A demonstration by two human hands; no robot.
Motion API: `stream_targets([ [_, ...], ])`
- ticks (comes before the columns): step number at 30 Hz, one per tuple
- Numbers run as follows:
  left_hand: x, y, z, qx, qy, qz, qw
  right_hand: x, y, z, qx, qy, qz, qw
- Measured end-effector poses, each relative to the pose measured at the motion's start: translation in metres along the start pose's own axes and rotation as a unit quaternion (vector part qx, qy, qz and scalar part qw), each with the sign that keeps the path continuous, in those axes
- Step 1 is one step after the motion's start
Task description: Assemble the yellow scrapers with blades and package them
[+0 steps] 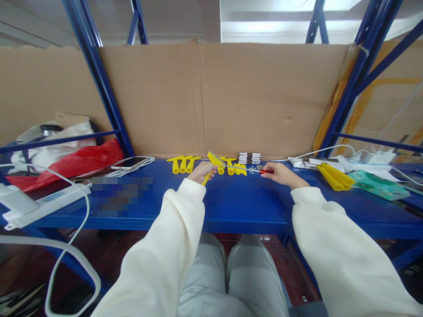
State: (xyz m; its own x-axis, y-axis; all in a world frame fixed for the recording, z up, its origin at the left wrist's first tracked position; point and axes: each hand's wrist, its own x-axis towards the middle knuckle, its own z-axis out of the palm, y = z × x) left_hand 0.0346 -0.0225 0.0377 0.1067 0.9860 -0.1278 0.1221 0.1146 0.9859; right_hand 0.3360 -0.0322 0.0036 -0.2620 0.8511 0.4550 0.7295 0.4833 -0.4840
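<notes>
Left grip (202, 172) holds a yellow piece (214, 159), right grip (279, 172) at its three o'clock a screwdriver (263, 171): apparently screwing, next needing steady alignment.

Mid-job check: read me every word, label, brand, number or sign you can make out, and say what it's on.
No text can be read anywhere in this view.
Green packet: any print is too blurred to read.
Cardboard at far right: dark marks, too blurred to read.
Blue table: pixelated patch at left, nothing readable.
Yellow piece and red-handled screwdriver: no lettering I can make out.
</notes>
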Motion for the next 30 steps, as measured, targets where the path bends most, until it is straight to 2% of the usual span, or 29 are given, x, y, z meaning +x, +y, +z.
stream_targets([
  [9,0.0,-0.005,0.004,0.074,0.09,0.077,0.99,-0.005,-0.028,0.004,-0.127,-0.019,-0.01,0.992],
  [14,0.007,-0.01,0.004,0.093,0.1,0.102,0.985,-0.008,-0.038,0.012,-0.2,-0.012,0.016,0.98],
  [20,0.006,-0.01,0.005,0.113,0.099,0.077,0.986,-0.011,-0.041,0.011,-0.257,-0.008,0.016,0.966],
  [25,0.009,-0.01,0.006,0.135,0.102,0.061,0.984,-0.012,-0.043,0.011,-0.25,-0.033,0.006,0.968],
  [30,0.013,-0.012,0.006,0.162,0.104,0.055,0.98,-0.011,-0.041,0.014,-0.271,-0.026,0.029,0.962],
])
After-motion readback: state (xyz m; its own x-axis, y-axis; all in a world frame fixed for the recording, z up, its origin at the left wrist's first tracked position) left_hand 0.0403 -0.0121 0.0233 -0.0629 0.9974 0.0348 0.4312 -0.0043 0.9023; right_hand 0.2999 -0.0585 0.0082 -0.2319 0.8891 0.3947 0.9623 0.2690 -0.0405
